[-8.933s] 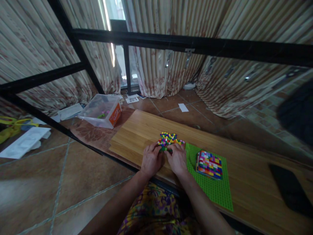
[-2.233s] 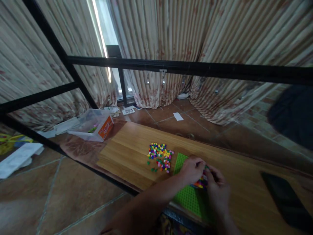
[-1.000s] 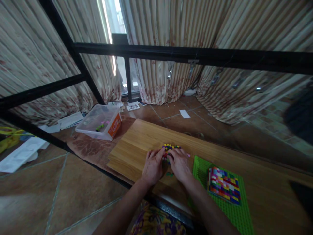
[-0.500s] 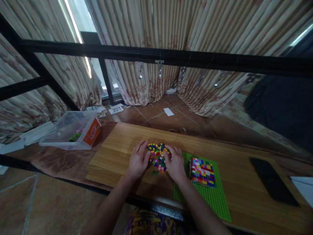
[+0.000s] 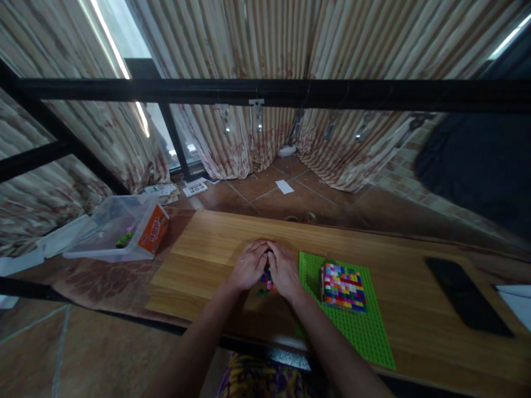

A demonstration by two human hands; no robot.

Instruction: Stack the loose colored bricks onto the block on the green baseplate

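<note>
My left hand and my right hand are cupped together on the wooden board, fingertips meeting at the far side. Beneath and between them is a pile of small coloured toy bricks, mostly hidden by my palms and fingers. Several bricks show in the gap near my wrists. The fingers of each hand lie together and curve round the pile. To the right of my right hand, a green baseplate carries a block of multicoloured bricks built several layers high.
A clear plastic box with an orange label and a few bricks inside stands at the left. A dark flat phone-like slab lies on the wooden board at the right. A black metal bar crosses beyond the table.
My hands have come inward from both sides of the brick pile and now meet over it, covering most of it. The view has shifted slightly.
</note>
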